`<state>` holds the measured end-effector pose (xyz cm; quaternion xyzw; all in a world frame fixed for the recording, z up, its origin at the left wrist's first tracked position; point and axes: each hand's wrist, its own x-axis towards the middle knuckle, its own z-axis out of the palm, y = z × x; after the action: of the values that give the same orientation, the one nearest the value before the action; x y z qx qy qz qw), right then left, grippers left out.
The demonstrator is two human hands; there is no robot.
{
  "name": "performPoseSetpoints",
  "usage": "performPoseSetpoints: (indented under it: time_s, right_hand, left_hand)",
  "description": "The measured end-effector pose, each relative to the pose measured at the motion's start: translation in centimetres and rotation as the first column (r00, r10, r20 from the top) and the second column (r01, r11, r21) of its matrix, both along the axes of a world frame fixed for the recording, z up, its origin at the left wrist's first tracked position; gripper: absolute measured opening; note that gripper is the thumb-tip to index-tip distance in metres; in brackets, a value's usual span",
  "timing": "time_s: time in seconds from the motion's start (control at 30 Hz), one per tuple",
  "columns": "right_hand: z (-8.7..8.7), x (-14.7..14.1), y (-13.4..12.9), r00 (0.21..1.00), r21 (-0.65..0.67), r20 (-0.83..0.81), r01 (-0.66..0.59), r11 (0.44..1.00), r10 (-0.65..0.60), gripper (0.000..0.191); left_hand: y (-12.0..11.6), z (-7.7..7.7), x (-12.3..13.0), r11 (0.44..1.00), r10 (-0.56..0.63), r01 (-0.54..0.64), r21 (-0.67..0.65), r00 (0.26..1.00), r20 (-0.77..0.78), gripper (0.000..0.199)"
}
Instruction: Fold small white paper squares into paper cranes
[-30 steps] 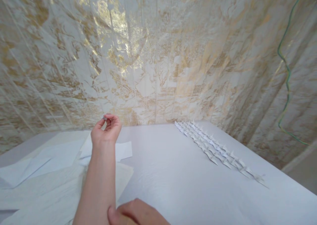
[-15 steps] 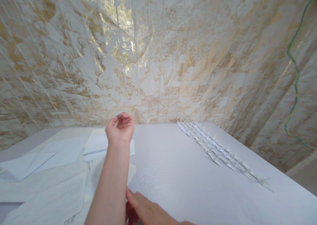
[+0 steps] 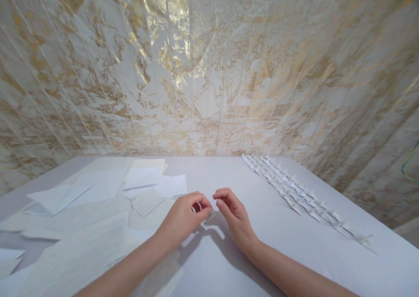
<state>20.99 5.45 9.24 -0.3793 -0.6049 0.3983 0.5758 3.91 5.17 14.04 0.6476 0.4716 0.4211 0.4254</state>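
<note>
My left hand [image 3: 191, 212] is over the middle of the white table [image 3: 265, 253], thumb and fingers pinched on a small whitish piece [image 3: 211, 215], too small and blurred to name. Just to its right, my right hand [image 3: 231, 212] has its fingers curled, with thumb and index fingertips close together; whether anything is between them cannot be made out. The hands are near each other without touching. Rows of small folded paper pieces [image 3: 294, 192] lie on the table at the right.
Sheets of paper [image 3: 78, 244] overlap across the left of the table, with smaller white pieces [image 3: 142, 177] behind them. A gold-patterned curtain [image 3: 209, 96] hangs along the table's back edge. A green cord [image 3: 407, 164] shows at the far right.
My left hand has come back and down from the table's far side. My right hand has moved up from the bottom edge beside it. The view has shifted slightly.
</note>
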Motion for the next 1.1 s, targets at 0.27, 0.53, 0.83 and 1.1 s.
performPoseSetpoints:
  time_s: [0.27,0.53,0.83,1.1]
  right_hand:
    - [-0.2,-0.6,-1.4,0.961,0.035,0.245,-0.140,0.989,0.128,0.013]
    - [-0.2,-0.6,-1.2,0.954,0.002,0.277,-0.117,0.993,0.112,0.007]
    - [-0.5,-0.8,-1.1,0.936,0.053,0.334,-0.138,0.989,0.112,0.019]
    - [-0.8,-0.8,-0.9,0.946,-0.008,0.305,-0.109,0.994,0.106,0.018]
  left_hand:
    - [-2.1,-2.6,-1.0,0.996,0.085,-0.084,0.022,0.994,-0.063,0.016]
    - [-2.3,-3.3,-0.5,0.997,0.068,-0.065,0.041,0.994,-0.081,0.018]
    - [-1.9,-4.3,-0.7,0.999,-0.018,0.024,0.035,0.987,-0.161,0.013]
    - [-2.0,-3.9,-1.3,0.997,-0.037,0.054,0.063,0.970,-0.239,0.013]
